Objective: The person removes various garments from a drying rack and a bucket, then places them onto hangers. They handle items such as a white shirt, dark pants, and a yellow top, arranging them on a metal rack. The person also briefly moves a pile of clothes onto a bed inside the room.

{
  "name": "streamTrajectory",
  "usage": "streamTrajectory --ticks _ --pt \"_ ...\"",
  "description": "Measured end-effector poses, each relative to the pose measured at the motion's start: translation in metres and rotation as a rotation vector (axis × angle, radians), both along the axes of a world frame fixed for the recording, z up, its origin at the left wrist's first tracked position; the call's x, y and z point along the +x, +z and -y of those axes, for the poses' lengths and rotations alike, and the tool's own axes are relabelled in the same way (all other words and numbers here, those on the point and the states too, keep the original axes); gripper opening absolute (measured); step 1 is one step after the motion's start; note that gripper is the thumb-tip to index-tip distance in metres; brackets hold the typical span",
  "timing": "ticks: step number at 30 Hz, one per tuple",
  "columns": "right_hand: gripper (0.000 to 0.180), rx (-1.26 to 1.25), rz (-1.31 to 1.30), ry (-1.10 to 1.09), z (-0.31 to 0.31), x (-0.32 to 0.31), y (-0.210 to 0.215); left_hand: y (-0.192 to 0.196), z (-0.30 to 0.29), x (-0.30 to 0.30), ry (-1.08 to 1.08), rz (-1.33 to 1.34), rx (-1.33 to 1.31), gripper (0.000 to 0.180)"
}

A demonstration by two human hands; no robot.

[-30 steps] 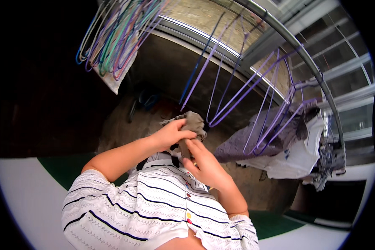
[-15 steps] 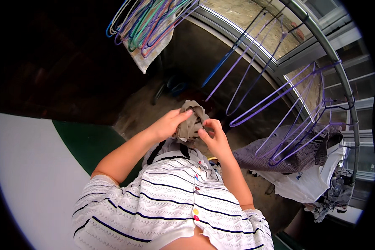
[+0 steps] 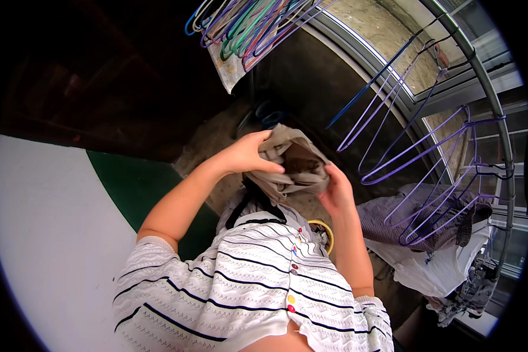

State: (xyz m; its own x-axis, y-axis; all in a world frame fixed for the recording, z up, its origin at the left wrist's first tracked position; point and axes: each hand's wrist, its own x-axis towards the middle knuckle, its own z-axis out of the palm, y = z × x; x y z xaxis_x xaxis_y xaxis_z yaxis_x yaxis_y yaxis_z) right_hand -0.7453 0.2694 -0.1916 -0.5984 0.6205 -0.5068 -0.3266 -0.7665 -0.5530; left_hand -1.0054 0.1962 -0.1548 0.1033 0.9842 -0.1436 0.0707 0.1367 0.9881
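A grey-brown piece of cloth [image 3: 302, 183], perhaps a garment, hangs gathered between my two hands in front of my chest. Its edge is spread into a round opening that faces up, with a dark inside. My left hand [image 3: 253, 154] grips the left side, thumb laid over the edge and fingers behind the fabric. On the opposite side my right hand [image 3: 337, 190] pinches the edge near the thumb. Its other fingers are partly hidden by the cloth.
Purple hangers [image 3: 372, 178] and a blue hanger [image 3: 358, 94] hang from a curved metal rail [image 3: 486, 76] at right. Dark grey clothing [image 3: 387, 220] and white clothing [image 3: 431, 273] hang below. Bunched hangers [image 3: 234, 44] are overhead. A yellow-rimmed container [image 3: 331, 239] stands low beside me.
The cloth has been spread wider, and its opening now shows. My right hand has moved right, away from my left. The whole view has shifted a little.
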Motion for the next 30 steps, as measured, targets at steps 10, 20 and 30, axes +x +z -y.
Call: streamTrajectory --ticks 10,20,30 --pt "0.049 0.324 0.231 -0.024 0.000 0.003 0.028 -0.068 0.000 -0.030 0.051 0.756 -0.498 0.036" --pt "0.043 0.029 0.165 0.221 -0.001 0.022 -0.072 -0.044 -0.021 0.000 -0.183 1.095 -0.235 0.062" --pt "0.077 0.185 -0.549 -0.074 -0.007 0.019 0.003 -0.100 -0.011 -0.038 -0.053 -0.086 -0.534 0.039"
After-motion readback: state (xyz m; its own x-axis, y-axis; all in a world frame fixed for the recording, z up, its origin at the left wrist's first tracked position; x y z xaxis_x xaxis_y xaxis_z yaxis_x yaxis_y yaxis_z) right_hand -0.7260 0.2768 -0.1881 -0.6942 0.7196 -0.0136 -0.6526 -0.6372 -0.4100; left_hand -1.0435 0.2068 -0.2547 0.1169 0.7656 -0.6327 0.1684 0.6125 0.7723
